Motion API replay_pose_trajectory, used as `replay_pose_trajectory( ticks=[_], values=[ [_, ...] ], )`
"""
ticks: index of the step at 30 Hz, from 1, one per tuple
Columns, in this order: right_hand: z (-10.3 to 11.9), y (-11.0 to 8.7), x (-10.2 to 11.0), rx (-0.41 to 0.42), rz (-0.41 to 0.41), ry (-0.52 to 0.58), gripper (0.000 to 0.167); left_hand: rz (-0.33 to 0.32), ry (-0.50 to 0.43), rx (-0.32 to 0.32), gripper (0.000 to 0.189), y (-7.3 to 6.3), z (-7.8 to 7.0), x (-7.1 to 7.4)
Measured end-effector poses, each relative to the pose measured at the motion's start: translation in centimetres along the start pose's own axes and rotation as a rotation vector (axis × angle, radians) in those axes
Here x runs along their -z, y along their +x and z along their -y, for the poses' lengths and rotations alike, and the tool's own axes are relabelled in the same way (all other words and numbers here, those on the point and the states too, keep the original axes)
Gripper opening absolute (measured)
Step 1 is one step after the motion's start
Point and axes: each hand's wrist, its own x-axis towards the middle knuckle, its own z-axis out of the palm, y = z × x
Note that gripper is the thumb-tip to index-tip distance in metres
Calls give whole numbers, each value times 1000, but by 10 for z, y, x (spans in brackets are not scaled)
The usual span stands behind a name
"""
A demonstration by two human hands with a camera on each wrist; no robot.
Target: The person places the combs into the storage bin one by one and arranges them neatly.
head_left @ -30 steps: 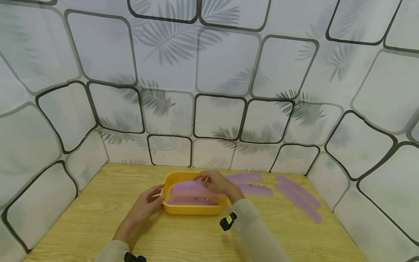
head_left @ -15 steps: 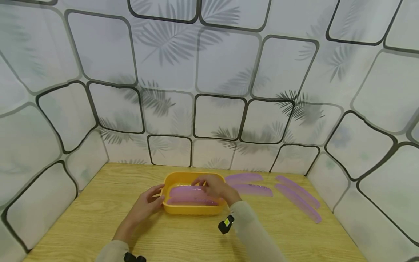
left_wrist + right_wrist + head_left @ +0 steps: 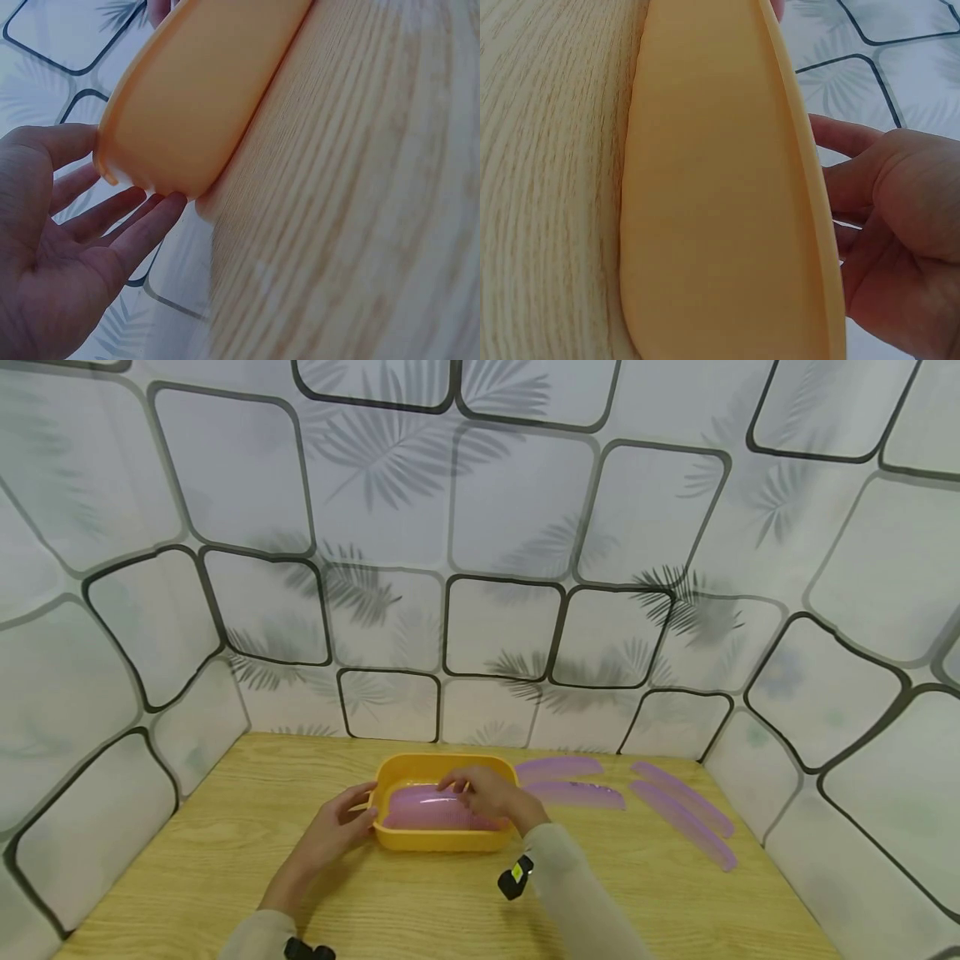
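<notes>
The yellow plastic tub (image 3: 442,841) stands on the table with translucent purple combs inside. At its left end, my left hand (image 3: 339,827) holds the tub, thumb and fingers spread against the rim and outer wall. My right hand (image 3: 491,797) is inside the tub, its curled fingers at the back edge of the upper purple comb (image 3: 423,806). This comb lies low and covers most of any comb beneath it; the hand hides its right part. In the right wrist view, the tub wall hides the fingertips of the right hand (image 3: 900,210).
Right of the tub, a purple comb (image 3: 562,766) lies behind another comb (image 3: 577,794) with small shiny dots. Farther right, two more combs lie slanted, the outer comb (image 3: 690,797) beside the inner comb (image 3: 682,822). A patterned curtain (image 3: 502,631) surrounds the wood-grain table (image 3: 420,910).
The right hand has lowered the purple comb into the tub and drawn slightly toward the body. The comb now overlaps the one below. The left hand has stayed still.
</notes>
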Motion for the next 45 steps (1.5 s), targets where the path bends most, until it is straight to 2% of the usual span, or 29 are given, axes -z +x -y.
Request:
replay_pose_trajectory(
  ticks=[11, 18, 23, 32, 36, 45],
  values=[
    [-4, 1, -3, -31, 13, 14, 36, -11, -2, 13, 55, 1, -2, -1],
    [-7, 2, -6, -23, 12, -8, 34, 18, -19, -15, 57, -1, -1, 1],
    [-8, 3, -8, -2, 12, -33, 33, 13, -29, -11, 57, -1, -2, 0],
    [-5, 1, -9, -21, 34, 15, 31, 21, 18, -46, 57, -2, -2, 0],
    [-6, 1, -10, -39, 41, 26, 31, 6, 25, -34, 57, -1, -1, 0],
    [-5, -2, -7, -23, 34, 10, 30, -5, -4, 9, 57, -1, -2, -1]
  ],
)
